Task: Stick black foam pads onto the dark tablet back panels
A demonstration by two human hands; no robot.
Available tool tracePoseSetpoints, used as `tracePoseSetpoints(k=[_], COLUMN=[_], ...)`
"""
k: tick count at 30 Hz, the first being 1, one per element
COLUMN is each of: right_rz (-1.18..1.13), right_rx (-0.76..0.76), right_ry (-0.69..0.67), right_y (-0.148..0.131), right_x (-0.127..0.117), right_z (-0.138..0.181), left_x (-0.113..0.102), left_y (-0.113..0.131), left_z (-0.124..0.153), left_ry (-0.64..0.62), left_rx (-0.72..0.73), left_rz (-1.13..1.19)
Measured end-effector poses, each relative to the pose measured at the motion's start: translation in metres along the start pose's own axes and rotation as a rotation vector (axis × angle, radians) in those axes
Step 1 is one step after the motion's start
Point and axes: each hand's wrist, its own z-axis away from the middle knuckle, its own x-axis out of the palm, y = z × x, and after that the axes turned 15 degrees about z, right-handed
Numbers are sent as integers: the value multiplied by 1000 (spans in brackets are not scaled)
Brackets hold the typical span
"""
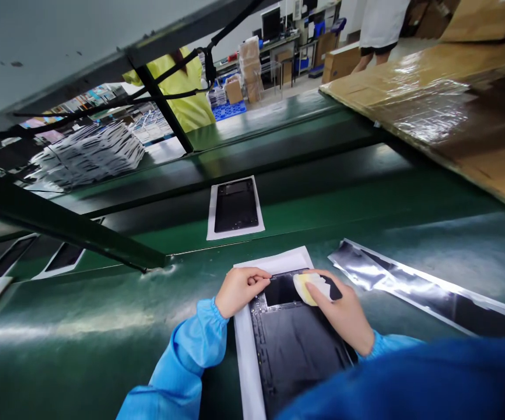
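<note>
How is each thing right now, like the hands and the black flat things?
Near black rectangular panel: lying on a white rectangular sheet.
Bare left hand: pinched together at the panel's far edge.
Pale yellowish wad: held.
Bare right hand: closed around the wad.
Farther black rectangular panel: lying on another white sheet.
Long silvery black film strip: untouched, on the green surface.

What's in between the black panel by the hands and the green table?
A white sheet. In the head view, it sticks out past the far edge and one side of the black panel, on the green table.
</note>
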Motion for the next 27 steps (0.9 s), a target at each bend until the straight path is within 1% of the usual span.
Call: tracePoseSetpoints(k=[7,27], right_rz=[62,111], right_rx=[-33,-84], right_ry=[4,-19], right_y=[4,7], right_x=[1,3], right_z=[1,4], left_x=[1,2], left_y=[-2,-2], left_z=[1,1], left_ry=[10,1], left_rx=[11,-14], left_rz=[15,1])
